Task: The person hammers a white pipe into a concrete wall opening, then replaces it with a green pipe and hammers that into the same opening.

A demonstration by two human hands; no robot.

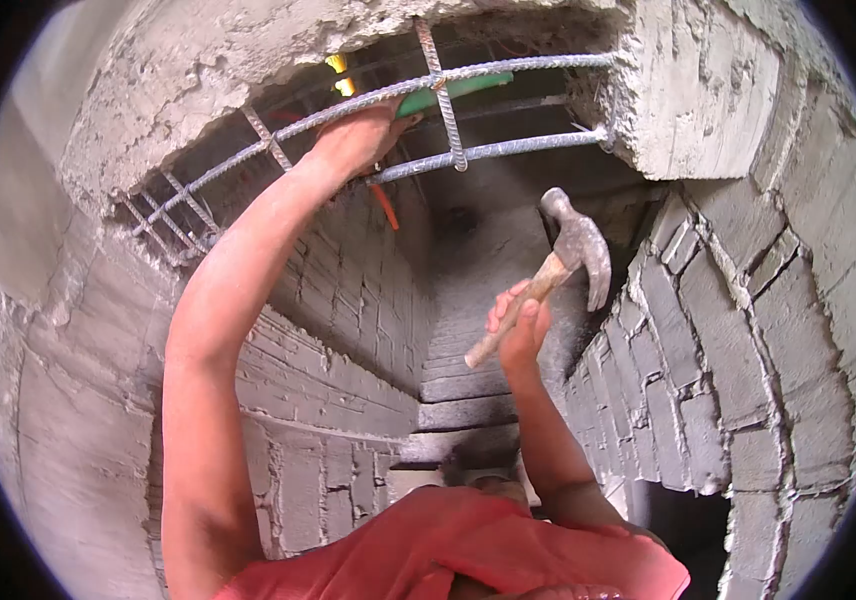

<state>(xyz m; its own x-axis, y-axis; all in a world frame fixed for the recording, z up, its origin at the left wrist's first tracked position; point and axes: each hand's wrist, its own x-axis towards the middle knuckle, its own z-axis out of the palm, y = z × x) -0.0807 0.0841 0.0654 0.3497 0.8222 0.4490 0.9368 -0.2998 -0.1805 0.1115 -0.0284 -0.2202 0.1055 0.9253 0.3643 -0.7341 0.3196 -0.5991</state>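
1. Wooden-handled, one hammer is held in the right grip, closed around the shaft; the metal head lies up and right of that grip, below the steel grid.
2. One green piece meets the left grip, which reaches up at the steel grid; how tightly it is closed, I cannot tell.
3. Two long ribbed bars, crossed by several short ones, form the steel grid.
4. One yellow fitting shows above the grid's upper long bar; one orange tube hangs below the grid.
5. Rough concrete borders the grid.
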